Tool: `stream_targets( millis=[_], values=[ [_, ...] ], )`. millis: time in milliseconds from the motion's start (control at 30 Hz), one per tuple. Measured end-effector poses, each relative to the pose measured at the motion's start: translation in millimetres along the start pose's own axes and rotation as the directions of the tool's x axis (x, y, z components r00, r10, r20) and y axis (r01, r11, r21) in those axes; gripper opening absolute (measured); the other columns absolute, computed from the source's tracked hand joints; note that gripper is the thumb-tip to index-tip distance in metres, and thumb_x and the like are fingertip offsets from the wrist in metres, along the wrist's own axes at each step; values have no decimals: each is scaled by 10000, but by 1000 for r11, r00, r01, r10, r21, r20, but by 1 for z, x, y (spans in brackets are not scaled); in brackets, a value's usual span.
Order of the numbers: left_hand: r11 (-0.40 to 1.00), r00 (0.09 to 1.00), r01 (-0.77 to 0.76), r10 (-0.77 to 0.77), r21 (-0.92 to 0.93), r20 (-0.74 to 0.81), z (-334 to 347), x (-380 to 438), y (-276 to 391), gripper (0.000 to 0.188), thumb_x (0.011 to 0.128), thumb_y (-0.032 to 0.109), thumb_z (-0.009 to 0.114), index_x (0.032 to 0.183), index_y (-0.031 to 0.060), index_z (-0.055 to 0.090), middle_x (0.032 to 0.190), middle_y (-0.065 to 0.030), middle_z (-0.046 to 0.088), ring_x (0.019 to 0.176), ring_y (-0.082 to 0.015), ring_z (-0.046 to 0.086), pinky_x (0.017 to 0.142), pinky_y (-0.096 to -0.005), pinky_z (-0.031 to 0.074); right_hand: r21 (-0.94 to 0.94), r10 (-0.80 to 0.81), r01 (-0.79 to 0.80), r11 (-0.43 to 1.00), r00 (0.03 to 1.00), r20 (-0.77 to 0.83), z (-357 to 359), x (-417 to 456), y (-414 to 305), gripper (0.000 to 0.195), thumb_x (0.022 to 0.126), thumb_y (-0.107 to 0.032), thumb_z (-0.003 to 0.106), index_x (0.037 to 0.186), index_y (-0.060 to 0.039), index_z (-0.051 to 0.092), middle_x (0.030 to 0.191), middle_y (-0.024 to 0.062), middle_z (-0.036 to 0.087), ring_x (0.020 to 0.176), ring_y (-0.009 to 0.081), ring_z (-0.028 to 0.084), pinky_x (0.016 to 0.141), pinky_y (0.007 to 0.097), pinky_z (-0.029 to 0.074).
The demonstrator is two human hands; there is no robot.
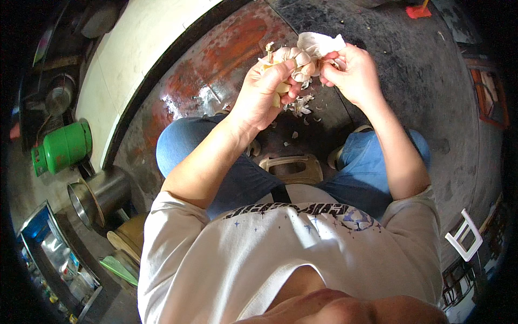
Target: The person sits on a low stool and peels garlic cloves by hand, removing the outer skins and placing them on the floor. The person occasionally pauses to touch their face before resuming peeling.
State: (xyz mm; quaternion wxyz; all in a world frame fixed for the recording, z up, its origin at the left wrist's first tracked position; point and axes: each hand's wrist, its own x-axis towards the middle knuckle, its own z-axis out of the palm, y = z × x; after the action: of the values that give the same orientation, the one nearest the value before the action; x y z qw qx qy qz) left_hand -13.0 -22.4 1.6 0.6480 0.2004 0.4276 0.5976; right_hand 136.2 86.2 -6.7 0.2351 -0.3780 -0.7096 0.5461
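A garlic bulb (297, 58) with several cloves and a dry stem sits in my left hand (267, 89), the thumb pressed on its near side. Peeled yellowish cloves (282, 88) are held under the same hand's fingers. My right hand (350, 73) is just to the right of the bulb, its thumb and fingers pinching papery garlic skin (317, 43). Below the hands, loose garlic skins (300, 106) lie scattered on the dark floor.
Between my knees is the edge of a beige plastic stool (297, 168). At the left stand a green gas cylinder (66, 146) and a large metal pot (101, 198). A white plastic frame-like object (465, 237) is at the lower right, and a red dustpan-like item (419, 11) at the top right.
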Motion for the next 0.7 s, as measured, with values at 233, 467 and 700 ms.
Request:
stream_targets(
  millis=[233,467,700],
  values=[
    [984,978,107,-79,-139,193,-3,1,1,200,857,261,574,894,68,536,731,-3,511,543,-56,469,449,-153,356,131,79,-101,986,984,162,-1,6,6,110,763,82,558,854,20,553,677,34,568,540,84,513,462,225,416],
    [998,952,25,-8,-51,307,-5,4,3,224,853,274,586,889,59,534,739,-11,517,544,-57,465,446,-163,344,81,171,-207,975,932,320,-45,2,-16,171,809,-17,553,979,-30,562,826,52,628,633,94,602,510,197,474],
    [979,977,185,-173,-87,127,-4,1,2,220,861,276,572,889,59,543,721,-8,527,531,-68,470,443,-172,353,334,-410,338,880,895,176,-34,-7,-21,485,782,19,593,1247,-42,471,1255,118,512,1107,171,530,716,201,493]
  ],
)
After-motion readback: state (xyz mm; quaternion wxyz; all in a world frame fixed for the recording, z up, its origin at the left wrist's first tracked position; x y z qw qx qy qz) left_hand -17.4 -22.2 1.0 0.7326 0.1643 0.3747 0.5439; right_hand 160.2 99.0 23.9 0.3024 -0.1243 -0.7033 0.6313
